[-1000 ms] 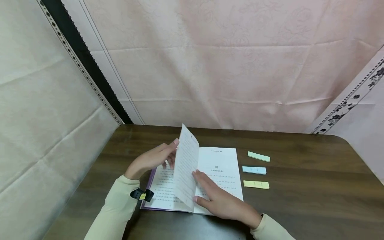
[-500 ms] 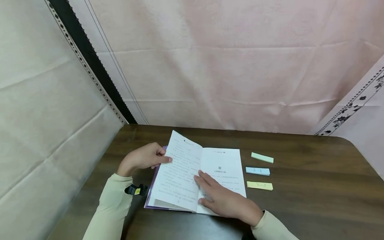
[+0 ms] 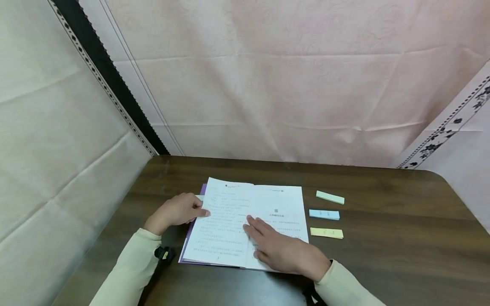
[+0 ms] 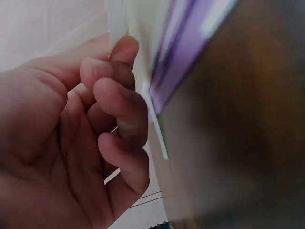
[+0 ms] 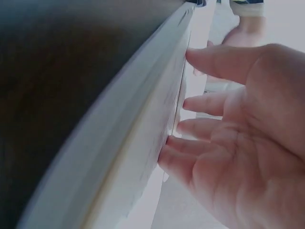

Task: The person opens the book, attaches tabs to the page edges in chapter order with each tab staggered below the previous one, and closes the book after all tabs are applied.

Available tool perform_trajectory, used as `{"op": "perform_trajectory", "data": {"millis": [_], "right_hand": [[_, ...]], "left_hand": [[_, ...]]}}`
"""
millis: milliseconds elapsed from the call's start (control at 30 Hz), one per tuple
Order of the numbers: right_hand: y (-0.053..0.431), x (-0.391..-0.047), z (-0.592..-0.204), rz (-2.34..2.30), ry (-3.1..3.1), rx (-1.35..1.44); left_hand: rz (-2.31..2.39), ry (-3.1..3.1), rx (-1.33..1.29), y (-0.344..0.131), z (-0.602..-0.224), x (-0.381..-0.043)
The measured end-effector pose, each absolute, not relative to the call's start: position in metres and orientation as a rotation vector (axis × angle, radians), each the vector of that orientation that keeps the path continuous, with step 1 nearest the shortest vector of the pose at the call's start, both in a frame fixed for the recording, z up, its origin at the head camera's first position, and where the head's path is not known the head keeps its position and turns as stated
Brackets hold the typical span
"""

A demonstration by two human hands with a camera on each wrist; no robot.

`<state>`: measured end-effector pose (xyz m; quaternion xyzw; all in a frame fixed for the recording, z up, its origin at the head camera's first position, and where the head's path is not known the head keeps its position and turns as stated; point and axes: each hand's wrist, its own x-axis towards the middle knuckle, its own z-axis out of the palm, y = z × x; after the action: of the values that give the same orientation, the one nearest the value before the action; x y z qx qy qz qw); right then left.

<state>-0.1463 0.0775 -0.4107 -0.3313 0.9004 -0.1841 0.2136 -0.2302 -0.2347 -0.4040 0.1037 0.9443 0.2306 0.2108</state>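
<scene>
Left hand point(image 3: 176, 211), fingers curled, pinches a white printed paper page point(image 3: 223, 227) of the open purple-covered book point(image 3: 268, 199), lower centre of the frame.
The right hand point(image 3: 283, 251), fingers nearly straight and gripping nothing, rests by the fold point(image 3: 252, 199); a light pinch and even pressure there should prevent creasing.

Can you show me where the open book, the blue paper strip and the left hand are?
Open book point(image 3: 225, 227): head view, on its left page.
Blue paper strip point(image 3: 324, 214): head view, middle of its upper face.
Left hand point(image 3: 178, 210): head view, back of the hand.
</scene>
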Motion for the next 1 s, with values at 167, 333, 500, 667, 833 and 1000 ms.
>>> {"op": "perform_trajectory", "data": {"millis": [167,333,500,667,833,1000], "right_hand": [[0.075,-0.147,-0.41,-0.48,2.479,-0.925],[0.074,-0.147,-0.408,-0.45,2.499,-0.959],[0.078,-0.15,-0.407,-0.467,2.499,-0.957],[0.083,-0.153,-0.408,-0.44,2.527,-0.967],[0.082,-0.154,-0.409,-0.401,2.54,-1.016],[0.079,-0.154,-0.408,-0.406,2.535,-1.026]], "left_hand": [[0.521,2.712,0.25,-0.232,-0.411,-0.224],[0.301,2.887,0.195,-0.219,-0.401,-0.214],[0.347,2.933,0.307,-0.191,-0.386,-0.203],[0.501,2.799,0.491,-0.16,-0.394,-0.19],[0.459,2.782,0.628,-0.144,-0.402,-0.183],[0.361,2.728,0.693,-0.137,-0.398,-0.185]]}}
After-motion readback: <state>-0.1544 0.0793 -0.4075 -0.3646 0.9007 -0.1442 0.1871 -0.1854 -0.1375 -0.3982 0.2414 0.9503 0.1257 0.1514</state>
